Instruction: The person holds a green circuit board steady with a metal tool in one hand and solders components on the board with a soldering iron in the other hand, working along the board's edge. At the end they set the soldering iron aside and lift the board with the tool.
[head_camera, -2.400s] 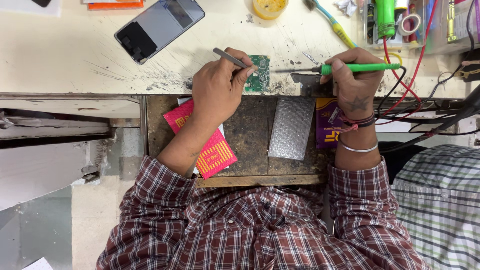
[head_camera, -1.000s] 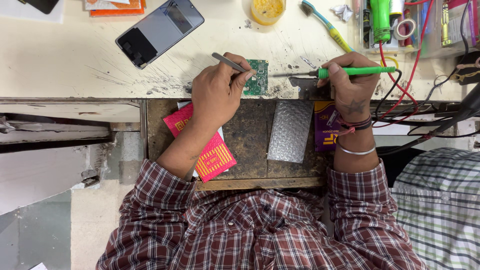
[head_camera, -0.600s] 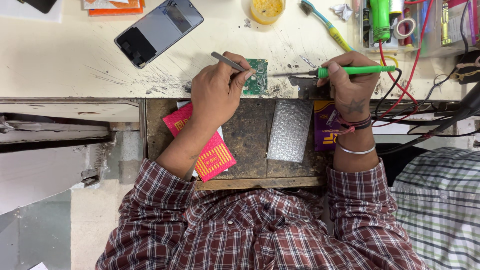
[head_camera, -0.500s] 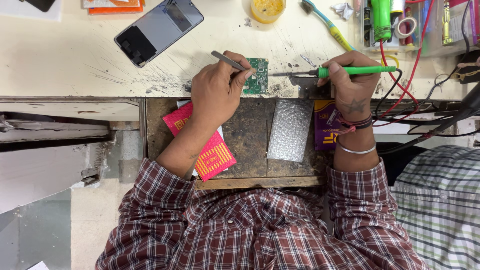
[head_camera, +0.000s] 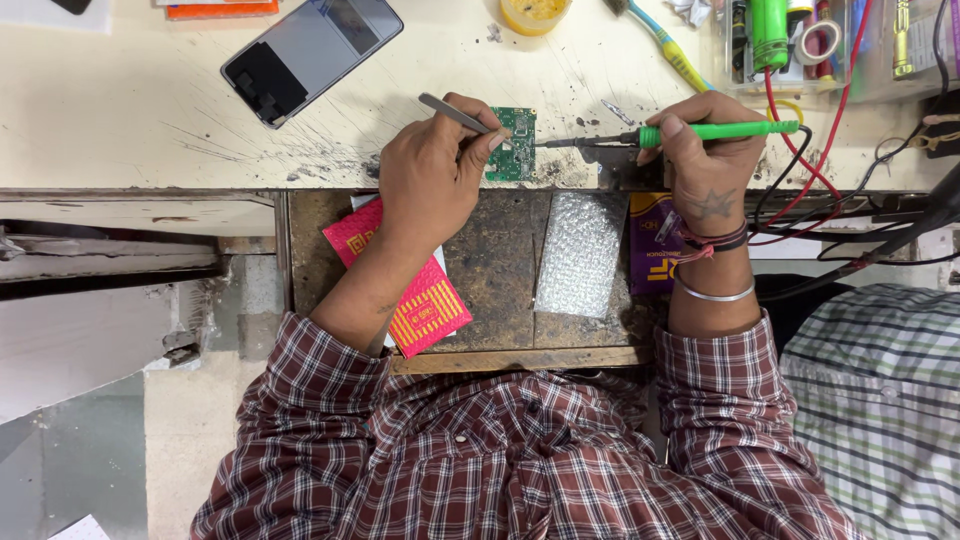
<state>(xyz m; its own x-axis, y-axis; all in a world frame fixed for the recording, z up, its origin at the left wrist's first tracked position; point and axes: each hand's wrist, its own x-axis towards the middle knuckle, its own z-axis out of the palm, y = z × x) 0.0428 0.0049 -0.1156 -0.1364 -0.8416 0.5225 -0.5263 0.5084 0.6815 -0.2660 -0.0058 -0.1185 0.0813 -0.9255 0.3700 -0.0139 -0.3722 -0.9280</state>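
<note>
A small green circuit board (head_camera: 514, 145) lies flat near the front edge of a scuffed, pale worktop (head_camera: 150, 110), directly between the person's two hands. The left hand (head_camera: 432, 180) curls over the board's left side, fingers closed around slim metal tweezers (head_camera: 455, 112) whose tips rest at the board's upper left edge. The wrist bends upward from a forearm that crosses an open drawer (head_camera: 500, 270) below the worktop. The right hand (head_camera: 705, 165) grips a green-handled soldering iron (head_camera: 700, 131) like a pen, held almost level, its metal tip touching the board's right edge. That wrist wears thread bands and a metal bangle. Both sleeves are red plaid, pushed back on the forearms.

In the drawer lie a pink and yellow packet (head_camera: 425, 305), partly under the left forearm, a piece of bubble wrap (head_camera: 580, 255) and a purple packet (head_camera: 652, 245). Farther back on the worktop sit a dark phone (head_camera: 310, 55) lying at an angle, a small yellow tub (head_camera: 535, 12), a blue and yellow toothbrush (head_camera: 665, 45), and a clear tray (head_camera: 880, 85) of tools with red and black wires (head_camera: 800, 170) trailing away.
</note>
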